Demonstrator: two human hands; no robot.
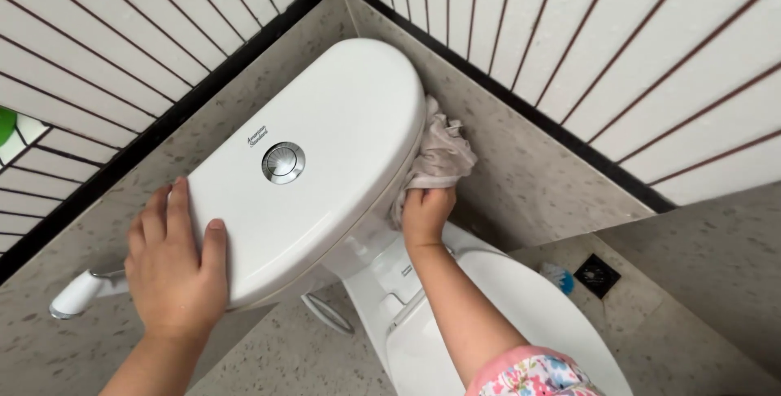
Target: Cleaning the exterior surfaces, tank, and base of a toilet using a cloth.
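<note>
I look down on a white toilet tank (342, 103) with a round chrome flush button (283, 162) on its lid. My left hand (175, 262) lies flat on the lid's near left corner, fingers together. My right hand (427, 213) grips a crumpled pale cloth (439, 152) and presses it against the tank's right side, just under the lid's edge. Below the tank the closed white toilet seat lid (529, 306) shows between my arms.
A white spray nozzle (77, 294) hangs at the left wall. White tiles with dark grout cover both walls above a speckled grey skirting. On the grey floor at right are a square black drain (596, 274) and a small blue object (560, 278).
</note>
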